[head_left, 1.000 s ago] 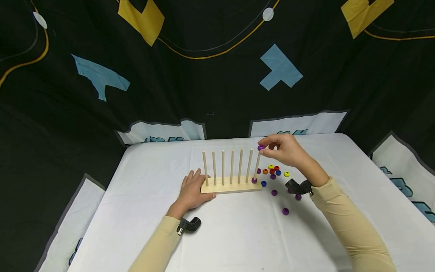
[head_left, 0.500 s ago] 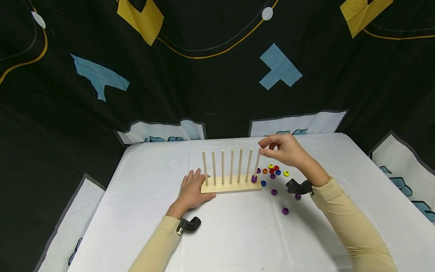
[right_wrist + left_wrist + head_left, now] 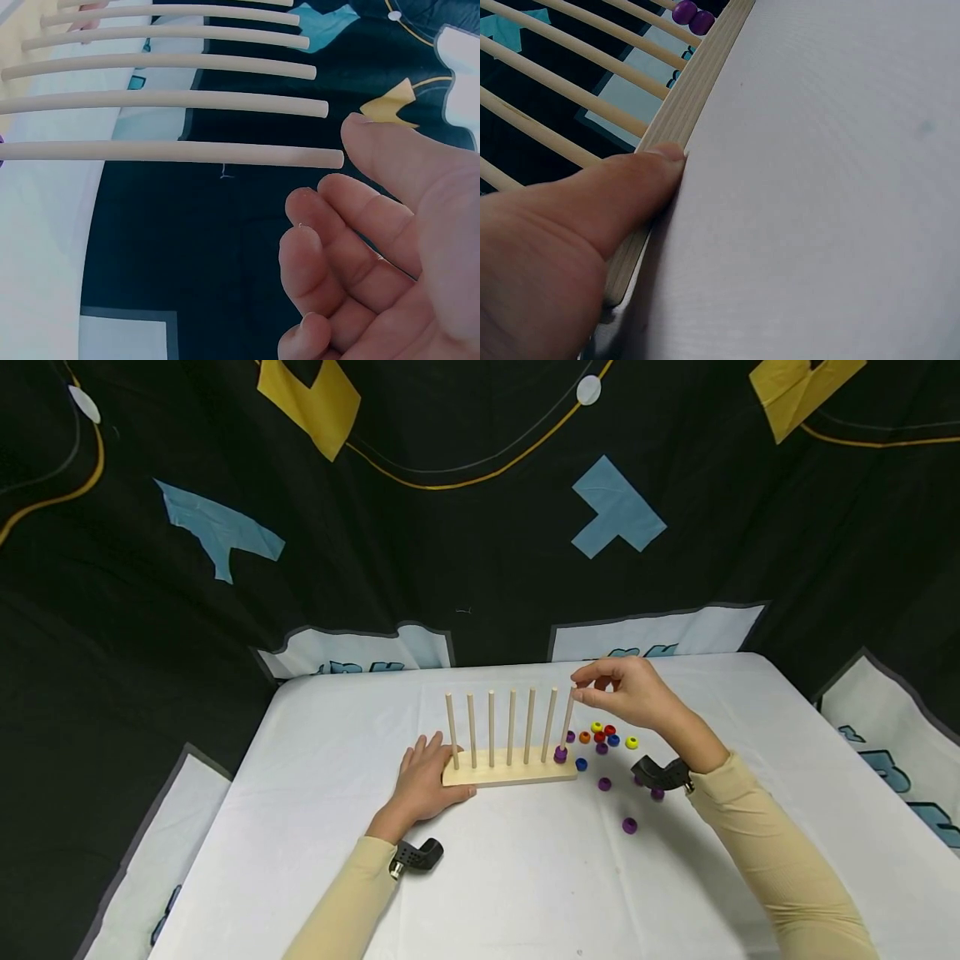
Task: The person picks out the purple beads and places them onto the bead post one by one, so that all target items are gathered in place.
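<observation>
A pale wooden peg rack (image 3: 510, 777) stands on the table, with a row of several upright pegs. My left hand (image 3: 427, 781) holds the left end of its base. In the left wrist view the thumb (image 3: 649, 172) presses along the base's front edge. Two purple beads (image 3: 560, 754) sit stacked at the foot of the rightmost peg. My right hand (image 3: 626, 693) hovers by the top of that peg (image 3: 300, 156). In the right wrist view its thumb and fingers are apart, with no bead between them.
To the right of the rack lie loose beads: a blue bead (image 3: 581, 764), an orange bead (image 3: 584, 737), a yellow bead (image 3: 632, 742) and several more. One purple bead (image 3: 629, 826) lies nearer the front. A dark curtain (image 3: 465, 568) hangs behind the white table (image 3: 525, 877).
A second ago my right hand held a purple bead at the rightmost peg's top. That bead has dropped onto the one below. My left hand has stayed put.
</observation>
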Demonstrator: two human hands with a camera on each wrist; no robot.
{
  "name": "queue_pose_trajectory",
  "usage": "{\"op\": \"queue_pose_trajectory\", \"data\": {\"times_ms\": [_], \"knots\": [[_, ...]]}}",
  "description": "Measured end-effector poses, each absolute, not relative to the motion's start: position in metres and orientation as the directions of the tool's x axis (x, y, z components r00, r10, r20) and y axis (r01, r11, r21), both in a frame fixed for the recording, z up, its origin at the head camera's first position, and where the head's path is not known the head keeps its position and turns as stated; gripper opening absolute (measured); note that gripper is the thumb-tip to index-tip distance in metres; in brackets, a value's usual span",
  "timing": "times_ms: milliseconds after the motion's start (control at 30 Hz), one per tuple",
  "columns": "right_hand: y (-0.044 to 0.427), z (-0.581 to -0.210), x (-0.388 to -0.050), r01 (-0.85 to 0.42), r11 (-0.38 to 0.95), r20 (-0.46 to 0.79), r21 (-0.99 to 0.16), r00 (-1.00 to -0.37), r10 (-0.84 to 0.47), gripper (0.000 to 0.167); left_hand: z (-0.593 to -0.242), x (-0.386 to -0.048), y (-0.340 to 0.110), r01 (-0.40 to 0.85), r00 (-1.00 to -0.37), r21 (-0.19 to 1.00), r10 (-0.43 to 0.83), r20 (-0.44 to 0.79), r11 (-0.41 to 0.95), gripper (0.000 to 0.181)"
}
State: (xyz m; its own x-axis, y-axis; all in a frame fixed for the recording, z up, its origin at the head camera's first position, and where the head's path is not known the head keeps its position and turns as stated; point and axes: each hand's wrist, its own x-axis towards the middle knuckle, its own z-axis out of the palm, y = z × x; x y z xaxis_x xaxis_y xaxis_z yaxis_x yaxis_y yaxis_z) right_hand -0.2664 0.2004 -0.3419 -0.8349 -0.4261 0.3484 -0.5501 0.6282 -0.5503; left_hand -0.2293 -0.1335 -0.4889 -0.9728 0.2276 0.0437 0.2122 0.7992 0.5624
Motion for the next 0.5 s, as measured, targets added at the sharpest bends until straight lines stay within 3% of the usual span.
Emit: {"op": "queue_pose_trajectory", "data": {"times_ms": [500], "knots": [[0.2042,-0.3428,-0.2651,-0.549,0.626,0.348,-0.554,-0.836,-0.425,0.023,-0.4889,-0.2292,-0.1335,0.212,-0.973,0.565,0.227,0.045,0.798,0.068]]}}
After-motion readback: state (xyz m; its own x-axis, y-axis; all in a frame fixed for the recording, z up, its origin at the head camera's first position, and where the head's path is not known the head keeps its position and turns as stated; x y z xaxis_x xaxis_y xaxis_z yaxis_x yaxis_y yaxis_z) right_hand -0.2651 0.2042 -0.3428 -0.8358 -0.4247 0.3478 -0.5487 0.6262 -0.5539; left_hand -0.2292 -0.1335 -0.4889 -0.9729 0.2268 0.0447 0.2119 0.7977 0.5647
